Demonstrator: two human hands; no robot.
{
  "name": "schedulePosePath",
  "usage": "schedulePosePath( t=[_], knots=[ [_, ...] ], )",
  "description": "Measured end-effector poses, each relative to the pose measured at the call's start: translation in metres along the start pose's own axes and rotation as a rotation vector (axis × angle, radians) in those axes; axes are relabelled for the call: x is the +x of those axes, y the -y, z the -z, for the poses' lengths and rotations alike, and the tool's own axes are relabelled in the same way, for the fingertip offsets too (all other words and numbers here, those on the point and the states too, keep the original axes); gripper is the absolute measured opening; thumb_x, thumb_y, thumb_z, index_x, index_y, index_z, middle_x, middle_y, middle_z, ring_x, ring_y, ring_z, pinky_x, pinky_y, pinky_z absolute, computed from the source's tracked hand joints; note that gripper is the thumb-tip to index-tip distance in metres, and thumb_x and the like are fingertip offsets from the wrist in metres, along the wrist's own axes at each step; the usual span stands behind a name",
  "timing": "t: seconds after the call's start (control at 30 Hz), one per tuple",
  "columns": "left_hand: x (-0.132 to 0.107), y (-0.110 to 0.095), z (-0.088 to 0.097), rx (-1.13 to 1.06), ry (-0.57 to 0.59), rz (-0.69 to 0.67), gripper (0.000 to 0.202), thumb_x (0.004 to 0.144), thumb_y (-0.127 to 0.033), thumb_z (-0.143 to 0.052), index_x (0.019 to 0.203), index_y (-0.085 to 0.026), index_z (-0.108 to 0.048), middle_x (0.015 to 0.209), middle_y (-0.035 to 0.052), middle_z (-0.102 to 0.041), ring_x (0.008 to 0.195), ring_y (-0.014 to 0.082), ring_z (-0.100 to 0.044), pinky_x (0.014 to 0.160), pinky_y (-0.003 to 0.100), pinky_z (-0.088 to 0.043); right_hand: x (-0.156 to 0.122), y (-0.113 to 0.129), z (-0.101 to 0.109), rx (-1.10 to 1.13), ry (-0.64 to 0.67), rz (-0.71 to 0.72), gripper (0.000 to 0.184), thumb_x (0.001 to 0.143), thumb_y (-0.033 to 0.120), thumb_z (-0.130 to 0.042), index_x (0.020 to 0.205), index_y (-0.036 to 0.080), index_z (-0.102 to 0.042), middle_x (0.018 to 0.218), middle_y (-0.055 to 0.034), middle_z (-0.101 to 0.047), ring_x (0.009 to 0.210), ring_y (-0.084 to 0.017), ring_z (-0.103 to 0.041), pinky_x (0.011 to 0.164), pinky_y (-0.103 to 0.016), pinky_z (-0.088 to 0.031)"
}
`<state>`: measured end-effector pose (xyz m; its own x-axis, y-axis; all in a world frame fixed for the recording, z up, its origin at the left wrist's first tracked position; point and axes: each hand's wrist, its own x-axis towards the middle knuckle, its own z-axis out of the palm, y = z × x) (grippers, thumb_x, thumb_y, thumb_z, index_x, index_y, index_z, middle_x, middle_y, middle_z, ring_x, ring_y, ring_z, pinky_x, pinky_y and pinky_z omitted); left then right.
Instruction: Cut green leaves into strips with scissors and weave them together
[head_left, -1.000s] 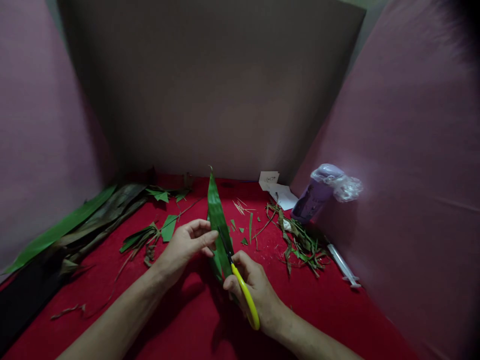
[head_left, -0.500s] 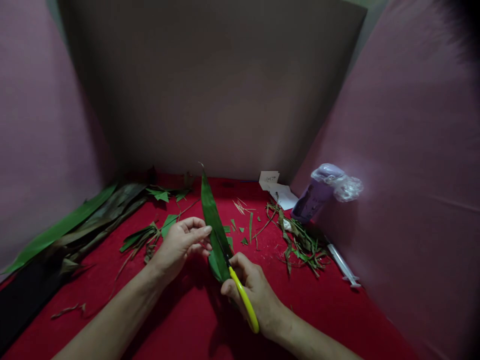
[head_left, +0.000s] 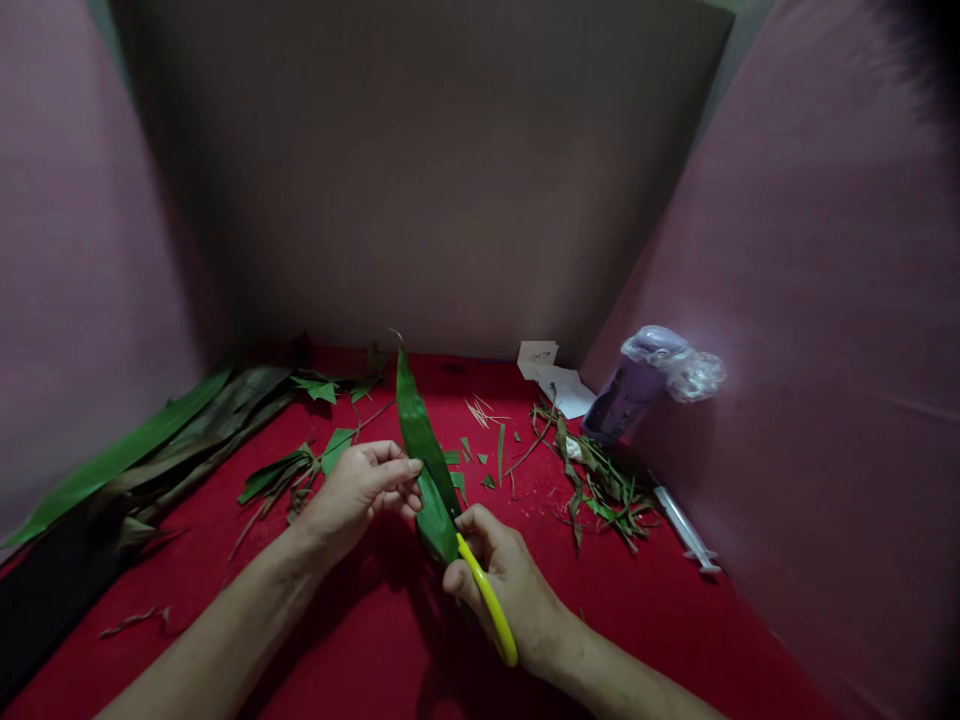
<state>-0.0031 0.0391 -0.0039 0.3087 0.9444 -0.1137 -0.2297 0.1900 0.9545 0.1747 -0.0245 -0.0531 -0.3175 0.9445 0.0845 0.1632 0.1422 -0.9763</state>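
A long green leaf [head_left: 421, 425] with a pointed tip stands up between my hands, its lower part folded or curled. My left hand [head_left: 371, 490] pinches its left edge between thumb and fingers. Yellow-handled scissors [head_left: 491, 605] are gripped in my right hand [head_left: 506, 575], with the blades mostly hidden at the leaf's lower right side. Behind the leaf, several small cut leaf pieces [head_left: 487, 481] lie on the red cloth [head_left: 630, 640].
On the left lie long green and dried leaves [head_left: 187, 430] and a leaf bundle [head_left: 289, 475]. Toothpicks [head_left: 484, 412] and white paper [head_left: 566, 392] are farther back. At right are dry stems [head_left: 607, 490], a syringe [head_left: 686, 530] and a plastic-wrapped purple bottle [head_left: 634, 390]. Pink walls flank the cloth.
The leaf's upper part has tipped slightly left and down, and more of its folded lower part shows. The dark blades that lay across it are now mostly hidden. Both hands have hardly moved.
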Motion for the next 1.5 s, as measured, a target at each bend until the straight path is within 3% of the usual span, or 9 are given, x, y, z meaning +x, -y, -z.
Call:
schedulePosePath(
  t=[0.2, 0.47, 0.57, 0.73, 0.87, 1.07, 1.3, 1.5],
  knots=[
    [-0.001, 0.006, -0.005, -0.020, 0.051, 0.034, 0.016, 0.072, -0.021, -0.064, 0.066, -0.013, -0.052, 0.055, 0.0018, -0.062, 0.048, 0.0112, -0.058, 0.047, 0.022, -0.047, 0.001, 0.000, 0.000, 0.046, -0.026, 0.029, 0.040, 0.073, 0.052, -0.061, 0.088, 0.018, -0.047, 0.062, 0.0053, -0.041, 0.053, -0.008, -0.029, 0.045, -0.019, -0.024],
    [-0.007, 0.018, -0.017, -0.009, 0.138, 0.115, 0.019, 0.071, -0.024, -0.066, 0.064, -0.015, -0.050, 0.051, -0.0003, -0.059, 0.044, 0.0121, -0.057, 0.046, 0.025, -0.047, 0.004, 0.008, 0.000, 0.203, -0.064, 0.065, 0.043, 0.072, 0.056, -0.059, 0.088, 0.019, -0.047, 0.077, -0.0015, -0.057, 0.067, -0.013, -0.050, 0.055, -0.022, -0.037],
    [-0.007, 0.020, -0.018, 0.046, 0.170, 0.099, 0.018, 0.070, -0.025, -0.067, 0.067, -0.015, -0.052, 0.054, 0.0004, -0.061, 0.048, 0.0124, -0.058, 0.051, 0.025, -0.048, 0.005, 0.010, 0.003, 0.179, -0.060, 0.053, 0.043, 0.072, 0.058, -0.058, 0.087, 0.019, -0.048, 0.074, -0.0002, -0.055, 0.063, -0.013, -0.049, 0.055, -0.021, -0.037],
    [-0.007, 0.010, -0.018, 0.052, 0.060, -0.037, 0.018, 0.067, -0.024, -0.070, 0.076, -0.015, -0.058, 0.074, 0.0017, -0.063, 0.062, 0.0113, -0.057, 0.057, 0.024, -0.048, 0.002, 0.008, 0.003, 0.137, -0.053, 0.039, 0.038, 0.074, 0.052, -0.060, 0.084, 0.019, -0.047, 0.063, 0.0057, -0.041, 0.053, -0.008, -0.030, 0.046, -0.019, -0.024],
    [-0.006, 0.002, -0.016, -0.022, -0.056, -0.055, 0.015, 0.071, -0.026, -0.066, 0.075, -0.016, -0.056, 0.070, -0.0001, -0.061, 0.060, 0.0111, -0.056, 0.055, 0.025, -0.048, 0.000, 0.007, 0.001, 0.107, -0.024, 0.037, 0.039, 0.072, 0.054, -0.060, 0.081, 0.019, -0.045, 0.061, 0.0062, -0.036, 0.054, -0.008, -0.026, 0.046, -0.019, -0.022],
    [-0.004, 0.002, -0.013, 0.055, -0.072, -0.102, 0.017, 0.071, -0.028, -0.065, 0.064, -0.015, -0.056, 0.058, -0.0004, -0.059, 0.053, 0.0113, -0.054, 0.052, 0.025, -0.048, -0.001, 0.008, -0.001, 0.072, -0.018, 0.006, 0.037, 0.073, 0.051, -0.062, 0.081, 0.019, -0.044, 0.060, 0.0068, -0.036, 0.053, -0.008, -0.027, 0.045, -0.019, -0.022],
    [-0.007, 0.008, -0.019, 0.005, -0.016, -0.031, 0.016, 0.070, -0.026, -0.066, 0.065, -0.015, -0.055, 0.057, -0.0007, -0.058, 0.050, 0.0107, -0.054, 0.051, 0.025, -0.048, 0.000, 0.004, -0.001, 0.093, -0.046, 0.015, 0.041, 0.072, 0.054, -0.061, 0.089, 0.018, -0.049, 0.065, 0.0044, -0.045, 0.054, -0.009, -0.032, 0.047, -0.020, -0.026],
    [-0.008, 0.015, -0.023, -0.026, 0.050, 0.035, 0.018, 0.067, -0.027, -0.068, 0.064, -0.016, -0.055, 0.055, -0.0019, -0.057, 0.047, 0.0105, -0.054, 0.048, 0.024, -0.047, 0.004, 0.006, 0.000, 0.189, -0.075, 0.062, 0.042, 0.071, 0.055, -0.061, 0.089, 0.019, -0.050, 0.082, -0.0022, -0.059, 0.068, -0.014, -0.051, 0.057, -0.022, -0.038]
  ],
)
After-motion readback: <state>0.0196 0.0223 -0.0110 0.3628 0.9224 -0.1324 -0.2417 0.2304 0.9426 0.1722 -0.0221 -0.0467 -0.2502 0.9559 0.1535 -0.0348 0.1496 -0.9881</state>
